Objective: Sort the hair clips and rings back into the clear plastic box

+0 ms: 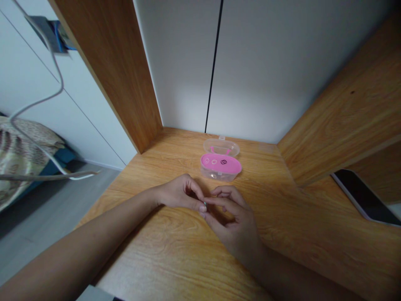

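Thumb and forefinger of my left hand (184, 193) are pinched together over the wooden table. The fingertips of my right hand (239, 221) meet them from the right, also in a pinch. Between the touching fingertips a tiny green thing (205, 203) shows; it is mostly covered, and its kind cannot be made out. Just beyond my hands stands a clear plastic case with a pink tray (233, 166) inside. Small black loops (223, 162) and a pale loop (214, 161) lie on the pink surface. Its clear lid (221, 146) is hinged open toward the wall.
A phone (366, 196) lies on the right, by the wooden side panel (347, 100). White panels (188, 75) close off the back of the table (169, 259). To the left hangs a white cable (37, 102), above patterned bedding (28, 146).
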`<state>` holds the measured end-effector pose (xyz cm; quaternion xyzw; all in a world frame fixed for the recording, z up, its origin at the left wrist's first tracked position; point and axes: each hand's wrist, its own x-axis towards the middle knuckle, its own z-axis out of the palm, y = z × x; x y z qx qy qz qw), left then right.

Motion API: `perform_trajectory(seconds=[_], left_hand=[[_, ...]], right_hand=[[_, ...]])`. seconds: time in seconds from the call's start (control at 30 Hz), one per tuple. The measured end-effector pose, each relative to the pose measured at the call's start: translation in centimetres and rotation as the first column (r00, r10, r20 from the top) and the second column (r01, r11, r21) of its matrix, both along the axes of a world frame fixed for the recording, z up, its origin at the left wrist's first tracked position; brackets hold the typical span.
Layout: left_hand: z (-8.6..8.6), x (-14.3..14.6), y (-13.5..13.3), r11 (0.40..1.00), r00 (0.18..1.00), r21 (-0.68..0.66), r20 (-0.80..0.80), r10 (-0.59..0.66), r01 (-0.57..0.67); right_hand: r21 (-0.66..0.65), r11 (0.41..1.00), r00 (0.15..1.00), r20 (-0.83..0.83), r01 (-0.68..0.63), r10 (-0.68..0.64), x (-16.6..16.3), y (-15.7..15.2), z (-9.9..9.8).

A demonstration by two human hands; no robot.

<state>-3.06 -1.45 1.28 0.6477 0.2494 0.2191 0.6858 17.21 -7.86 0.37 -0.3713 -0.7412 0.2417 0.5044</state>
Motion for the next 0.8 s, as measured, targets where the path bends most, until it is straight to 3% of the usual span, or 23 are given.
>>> perform_trajectory(seconds=[0.8], left_hand=[[-0.25,-0.03,-0.05,0.998,0.999,-0.064,0.036,-0.008,0.01]], right_hand=[[0.015,1.0,1.0,-0.008,0.018,-0.018,-0.19,-0.05,0.24]])
